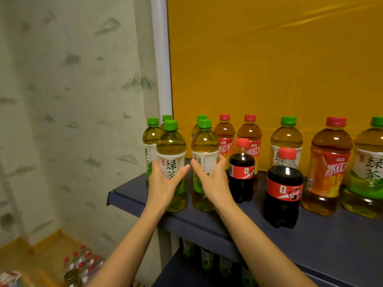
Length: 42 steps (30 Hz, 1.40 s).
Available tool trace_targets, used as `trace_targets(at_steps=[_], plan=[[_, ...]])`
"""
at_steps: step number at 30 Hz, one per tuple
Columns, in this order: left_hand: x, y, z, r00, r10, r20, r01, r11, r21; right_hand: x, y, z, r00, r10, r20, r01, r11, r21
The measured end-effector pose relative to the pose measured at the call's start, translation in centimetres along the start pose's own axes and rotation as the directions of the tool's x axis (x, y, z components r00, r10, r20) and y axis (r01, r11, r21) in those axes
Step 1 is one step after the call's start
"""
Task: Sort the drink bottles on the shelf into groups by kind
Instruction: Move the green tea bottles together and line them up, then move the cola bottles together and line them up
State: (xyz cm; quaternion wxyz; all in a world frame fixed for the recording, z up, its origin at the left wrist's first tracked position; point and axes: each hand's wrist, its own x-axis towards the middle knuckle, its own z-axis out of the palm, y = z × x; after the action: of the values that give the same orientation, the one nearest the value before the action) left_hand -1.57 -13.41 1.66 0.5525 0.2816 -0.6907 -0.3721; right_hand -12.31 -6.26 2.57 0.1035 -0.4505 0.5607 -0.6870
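1. The left hand [162, 183] wraps the front-left green tea bottle [171, 154]. Its grip is closed round the white label, thumb on the left side and fingers reaching across the right.
2. The right hand [214, 183] holds the second green tea bottle [204, 150] just beside the first. Its grip is closed on the label, thumb on the left and fingers curled behind the right side.
3. Both held bottles stand upright at the left end of the dark blue shelf [342, 245], near its front edge. Each has a bright green cap, pale yellow-green liquid and a white label with green characters.
4. Three more green tea bottles [152, 139] stand behind them, partly hidden.
5. Two iced red tea bottles [225, 135] with red caps, amber liquid and red labels stand at the back, right of the green group.
6. Two cola bottles [283, 189], smaller, dark, with red caps and red labels, stand in front of these.
7. Further right stand another green tea bottle [287, 139], a red-labelled iced tea bottle [329, 166] and a green tea bottle at the edge [366, 168].
8. A yellow back panel [269, 59] rises behind the shelf.
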Motion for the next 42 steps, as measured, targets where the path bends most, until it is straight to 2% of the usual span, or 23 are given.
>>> trace_targets(at_steps=[6,10,16,21,23,25,28,31,34,36,39,40,42], plan=[[2.6,-2.1,2.0,0.996,0.077,-0.049,-0.077,0.997,0.005,1.7,1.3,1.3,0.996,0.002,-0.095,-0.009,0.997,-0.073],[3.3,-3.2,2.9,0.986,0.164,-0.017,-0.164,0.986,0.010,2.1,1.9,2.0,0.988,-0.021,-0.154,0.000,0.991,-0.137],[3.7,-3.8,3.0,0.981,0.194,-0.008,-0.193,0.979,0.064,2.5,2.4,3.2,0.971,-0.029,-0.238,-0.020,0.979,-0.201],[2.8,-3.5,2.5,0.966,0.258,-0.019,-0.257,0.965,0.057,1.6,1.4,2.2,0.986,-0.037,-0.160,-0.018,0.944,-0.330],[1.9,-2.9,2.2,0.925,0.376,-0.052,-0.374,0.926,0.043,0.3,0.5,1.1,0.991,-0.074,-0.111,0.020,0.904,-0.427],[0.8,-1.9,2.2,0.853,0.519,-0.055,-0.520,0.854,0.006,-1.6,-0.6,-0.3,0.989,-0.120,-0.081,0.060,0.849,-0.526],[-0.9,-0.1,3.2,0.792,0.601,0.103,-0.593,0.799,-0.100,-4.1,-2.1,-2.7,0.947,-0.297,-0.126,0.152,0.756,-0.636],[-2.1,1.1,5.4,0.786,0.544,0.295,-0.520,0.839,-0.160,-5.5,-2.5,-5.5,0.859,-0.430,-0.279,0.140,0.720,-0.680],[-2.5,1.6,8.3,0.816,0.471,0.335,-0.455,0.881,-0.131,-5.6,-1.8,-7.8,0.771,-0.441,-0.460,0.052,0.763,-0.645],[-2.4,1.8,9.7,0.848,0.397,0.352,-0.380,0.917,-0.121,-5.3,-0.9,-8.8,0.777,-0.323,-0.540,-0.050,0.824,-0.564],[-1.6,1.6,11.4,0.879,0.248,0.406,-0.225,0.969,-0.106,-4.9,0.2,-9.6,0.821,-0.135,-0.555,-0.154,0.883,-0.443],[-1.2,1.5,11.9,0.884,0.185,0.428,-0.152,0.982,-0.110,-4.8,0.3,-9.7,0.832,-0.093,-0.547,-0.170,0.896,-0.411],[-0.4,1.1,12.8,0.869,0.024,0.495,0.085,0.976,-0.198,-4.6,0.3,-9.7,0.842,-0.024,-0.539,-0.201,0.914,-0.354]])
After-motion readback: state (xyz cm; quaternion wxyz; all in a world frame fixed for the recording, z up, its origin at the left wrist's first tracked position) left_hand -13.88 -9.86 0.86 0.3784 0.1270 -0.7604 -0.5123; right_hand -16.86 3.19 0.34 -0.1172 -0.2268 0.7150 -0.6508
